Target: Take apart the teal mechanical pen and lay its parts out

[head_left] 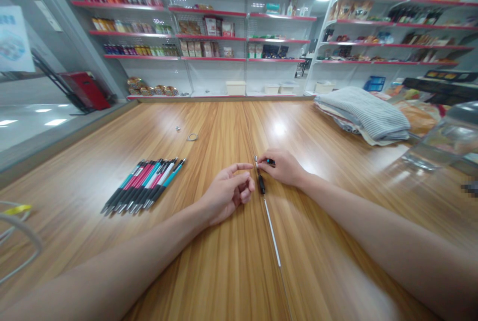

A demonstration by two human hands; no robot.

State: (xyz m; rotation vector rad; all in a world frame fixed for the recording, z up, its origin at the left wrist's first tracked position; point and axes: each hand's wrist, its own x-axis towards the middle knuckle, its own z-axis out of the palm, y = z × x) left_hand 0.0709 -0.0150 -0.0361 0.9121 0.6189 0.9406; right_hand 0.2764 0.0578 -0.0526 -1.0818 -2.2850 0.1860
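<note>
Right hand (284,167) pinches a small black pen part (271,162) at its fingertips, resting on the tabletop (231,271). Left hand (227,192) lies just beside it, loosely curled with the index finger out, gripping nothing. Between the hands lies a black pen piece (262,184), with a thin white refill (272,234) running from it toward the camera. A row of pink and teal pens (144,185) lies left of the hands. Small ring (192,137) sits farther back. Folded towels (368,114) lie far right.
</note>
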